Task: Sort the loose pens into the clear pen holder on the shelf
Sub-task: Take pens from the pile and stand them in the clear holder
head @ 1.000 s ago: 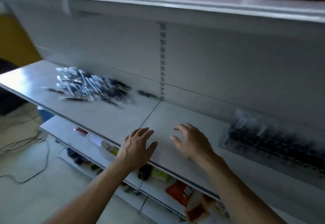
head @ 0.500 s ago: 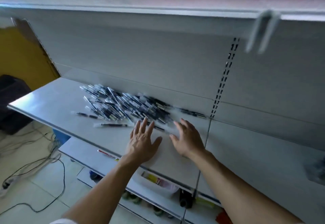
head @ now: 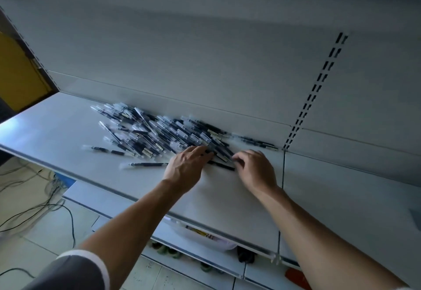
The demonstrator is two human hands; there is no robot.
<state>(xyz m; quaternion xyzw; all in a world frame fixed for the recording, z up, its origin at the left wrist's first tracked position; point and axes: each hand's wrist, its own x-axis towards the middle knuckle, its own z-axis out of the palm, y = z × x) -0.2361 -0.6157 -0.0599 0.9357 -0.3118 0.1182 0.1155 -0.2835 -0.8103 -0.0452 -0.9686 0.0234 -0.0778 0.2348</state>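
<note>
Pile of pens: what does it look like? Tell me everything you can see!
The pile of pens is a big loose heap of slim pens, clear plastic-looking barrels with dark parts, lying flat and crisscrossed. It sits on the white shelf, against the back wall, with a few strays at the front and right. The left hand lays its fingers on the near edge; the right hand touches pens there with curled fingers; a grip is unclear.

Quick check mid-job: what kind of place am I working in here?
Probably a shop or stockroom: a metal display shelf with a slotted upright, a heap of similar pens, and packaged goods on lower shelves.
</note>
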